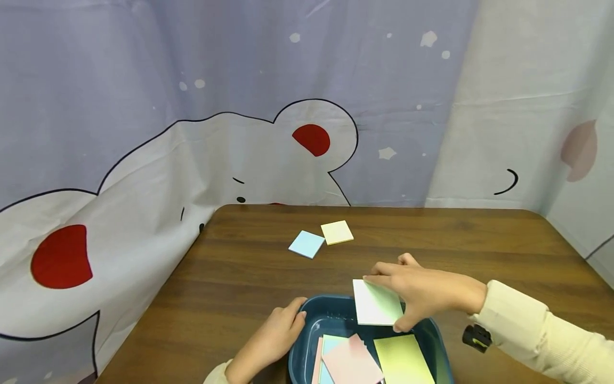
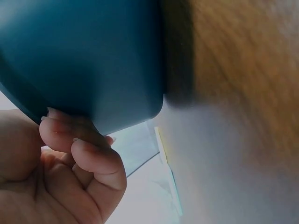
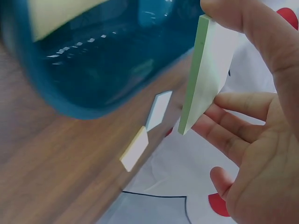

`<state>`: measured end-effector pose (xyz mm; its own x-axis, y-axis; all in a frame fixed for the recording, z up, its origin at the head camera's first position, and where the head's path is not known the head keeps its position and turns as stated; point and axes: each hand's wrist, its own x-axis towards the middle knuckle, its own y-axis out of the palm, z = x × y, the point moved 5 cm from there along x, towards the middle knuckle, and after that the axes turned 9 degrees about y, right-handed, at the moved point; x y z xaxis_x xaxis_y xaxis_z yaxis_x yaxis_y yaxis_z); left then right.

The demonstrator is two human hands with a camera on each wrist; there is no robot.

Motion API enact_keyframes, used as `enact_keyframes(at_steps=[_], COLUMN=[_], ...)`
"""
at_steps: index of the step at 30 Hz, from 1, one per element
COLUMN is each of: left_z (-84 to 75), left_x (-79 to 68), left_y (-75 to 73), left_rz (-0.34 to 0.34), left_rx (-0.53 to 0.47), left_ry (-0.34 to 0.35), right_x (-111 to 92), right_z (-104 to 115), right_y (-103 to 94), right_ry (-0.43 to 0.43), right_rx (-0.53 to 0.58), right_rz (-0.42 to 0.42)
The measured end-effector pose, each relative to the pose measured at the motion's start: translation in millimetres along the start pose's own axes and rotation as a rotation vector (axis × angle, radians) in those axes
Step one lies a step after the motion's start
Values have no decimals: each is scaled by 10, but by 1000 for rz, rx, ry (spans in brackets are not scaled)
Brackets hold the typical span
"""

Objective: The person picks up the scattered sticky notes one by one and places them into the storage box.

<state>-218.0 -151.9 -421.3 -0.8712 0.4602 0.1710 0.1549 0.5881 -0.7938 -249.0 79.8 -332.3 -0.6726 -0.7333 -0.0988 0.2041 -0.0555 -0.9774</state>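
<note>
My right hand [image 1: 424,290] pinches a light green sticky note pad [image 1: 374,306] by its edges, thumb on one side and fingers on the other. The pad is tilted above the far part of a dark blue plastic basin [image 1: 331,300]. In the right wrist view the pad [image 3: 198,77] shows its thick green edge. My left hand [image 1: 275,333] grips the basin's rim at the left, and its curled fingers show against the basin wall [image 2: 93,56] in the left wrist view. Inside the basin lie a pink pad [image 1: 352,360], a yellow pad [image 1: 405,360] and others partly covered.
On the wooden table [image 1: 230,298], beyond the basin, a light blue pad [image 1: 307,244] and a pale yellow pad [image 1: 337,232] lie with corners close together. A patterned curtain [image 1: 216,64] hangs behind the table's far edge. A small black device [image 1: 477,338] is at the right wrist.
</note>
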Motion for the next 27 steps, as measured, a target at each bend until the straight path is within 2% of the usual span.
enact_keyframes(at_steps=[7,11,18,27], left_z=[11,11,39,52], left_x=[41,71,113,114], left_y=[-23,-32,-29,-25], left_rz=[-4,-20,-23,-20], left_rx=[-17,-5,2,-7], left_ry=[7,22,-1,-1], right_x=[-210,-279,-370,-364], right_z=[-62,-78,-90,-85], right_y=[128,239,412,571], right_ry=[-9,-10,-58,-108], right_rx=[58,72,2,-83], right_rz=[-15,5,-17,-55])
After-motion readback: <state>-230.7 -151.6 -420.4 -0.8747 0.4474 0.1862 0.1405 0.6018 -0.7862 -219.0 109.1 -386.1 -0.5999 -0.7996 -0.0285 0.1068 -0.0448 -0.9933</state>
